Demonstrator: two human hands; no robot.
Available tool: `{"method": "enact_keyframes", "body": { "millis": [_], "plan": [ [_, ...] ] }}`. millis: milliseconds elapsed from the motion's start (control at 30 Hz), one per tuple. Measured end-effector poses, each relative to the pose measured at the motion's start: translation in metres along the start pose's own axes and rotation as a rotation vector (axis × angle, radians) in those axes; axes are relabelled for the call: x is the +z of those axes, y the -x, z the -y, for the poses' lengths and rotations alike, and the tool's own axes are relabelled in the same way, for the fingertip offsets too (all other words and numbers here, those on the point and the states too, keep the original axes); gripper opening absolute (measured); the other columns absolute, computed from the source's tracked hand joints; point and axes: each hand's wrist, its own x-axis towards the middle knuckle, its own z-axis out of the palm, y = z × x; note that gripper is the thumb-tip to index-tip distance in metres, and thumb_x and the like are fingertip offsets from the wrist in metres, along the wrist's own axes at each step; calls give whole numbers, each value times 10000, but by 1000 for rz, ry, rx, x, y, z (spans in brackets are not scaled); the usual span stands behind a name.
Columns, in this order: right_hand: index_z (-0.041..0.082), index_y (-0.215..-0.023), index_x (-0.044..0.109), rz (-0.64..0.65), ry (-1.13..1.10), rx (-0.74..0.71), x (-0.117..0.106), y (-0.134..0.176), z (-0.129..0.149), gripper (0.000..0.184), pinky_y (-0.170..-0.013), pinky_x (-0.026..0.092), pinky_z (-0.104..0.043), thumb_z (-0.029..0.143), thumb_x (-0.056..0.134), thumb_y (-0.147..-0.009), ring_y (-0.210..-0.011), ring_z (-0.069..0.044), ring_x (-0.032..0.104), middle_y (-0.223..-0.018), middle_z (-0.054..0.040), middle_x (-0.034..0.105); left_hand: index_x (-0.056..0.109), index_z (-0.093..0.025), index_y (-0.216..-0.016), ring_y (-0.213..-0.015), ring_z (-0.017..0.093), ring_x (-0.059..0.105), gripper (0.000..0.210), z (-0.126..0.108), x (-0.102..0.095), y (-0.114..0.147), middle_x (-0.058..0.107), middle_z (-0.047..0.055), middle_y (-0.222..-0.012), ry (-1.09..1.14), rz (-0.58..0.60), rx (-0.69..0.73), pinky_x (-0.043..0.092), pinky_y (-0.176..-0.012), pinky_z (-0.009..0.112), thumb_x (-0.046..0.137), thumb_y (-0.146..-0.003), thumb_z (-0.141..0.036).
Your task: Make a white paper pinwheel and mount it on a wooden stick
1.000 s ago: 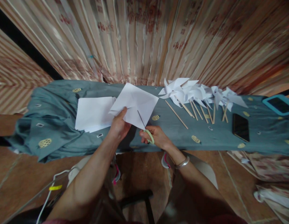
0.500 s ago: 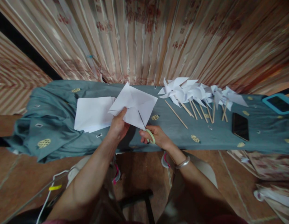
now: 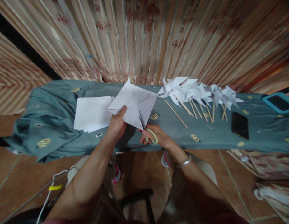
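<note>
White paper square [image 3: 135,104], creased and slit, one corner pointing away from me; my left hand [image 3: 117,124] pinches it over the teal cloth [image 3: 219,137]. Right hand [image 3: 161,136] is clamped round green-handled scissors [image 3: 144,126], long axis slanting, blades aimed away and leftward at the paper.

A smooth silver bangle [image 3: 186,160] rings the right wrist [image 3: 174,150], with forearms [image 3: 88,177] bare and trousers [image 3: 208,168] pale.

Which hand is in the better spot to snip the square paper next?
Probably the right hand: it holds the scissors, right at the near corner of the paper. The left hand is busy gripping the paper, so it seems better for steadying.
</note>
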Motion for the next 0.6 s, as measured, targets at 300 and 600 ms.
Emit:
{"method": "enact_keyframes", "body": {
  "millis": [300,600],
  "plan": [
    [137,-699,652,-27,28,-15,3,-5,-10,602,-469,397,-197,736,695,-652,-520,-86,564,-652,-44,692,633,-167,-1059,-1054,256,662,454,2,-1,3,733,68,-1018,-25,25,24,550,-869,328,810,-667,-312],
    [151,-664,660,-90,26,-4,5,-6,-5,575,-452,384,-198,713,748,-585,-479,-80,534,-582,-19,667,630,-185,-1032,-957,238,678,449,5,-1,3,720,63,-1004,-24,52,37,541,-788,318,824,-659,-340]
  ]
}}
